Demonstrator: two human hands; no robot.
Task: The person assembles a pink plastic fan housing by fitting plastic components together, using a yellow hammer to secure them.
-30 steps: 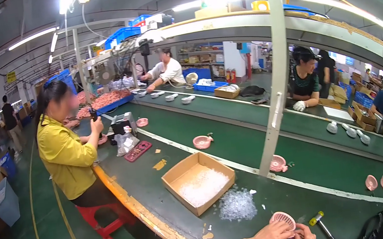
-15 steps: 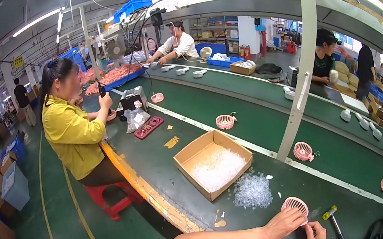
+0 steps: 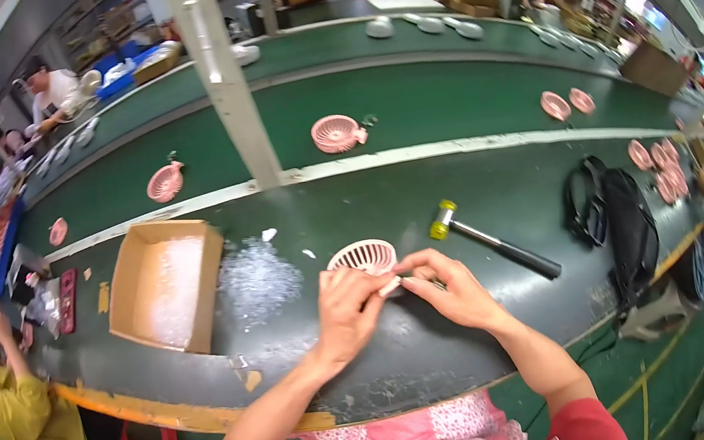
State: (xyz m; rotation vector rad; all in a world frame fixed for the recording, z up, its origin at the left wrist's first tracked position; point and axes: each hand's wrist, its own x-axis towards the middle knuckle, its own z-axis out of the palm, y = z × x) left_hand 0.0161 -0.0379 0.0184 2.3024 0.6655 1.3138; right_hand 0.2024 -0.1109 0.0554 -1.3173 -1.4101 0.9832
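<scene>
Pinching the pink slotted plastic housing (image 3: 364,258) at its near end, just left of the mallet (image 3: 495,240), left hand (image 3: 348,308) and right hand (image 3: 454,291) stay closed; likely light, stiff, slats snappable, so grip rim, not slats.

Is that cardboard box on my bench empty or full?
Partly full: small whitish pieces lie inside the cardboard box, its walls showing above them.

1 fisheye looks down from head height, near the workbench (image 3: 448,361). It faces across the green conveyor belt (image 3: 463,106).
</scene>
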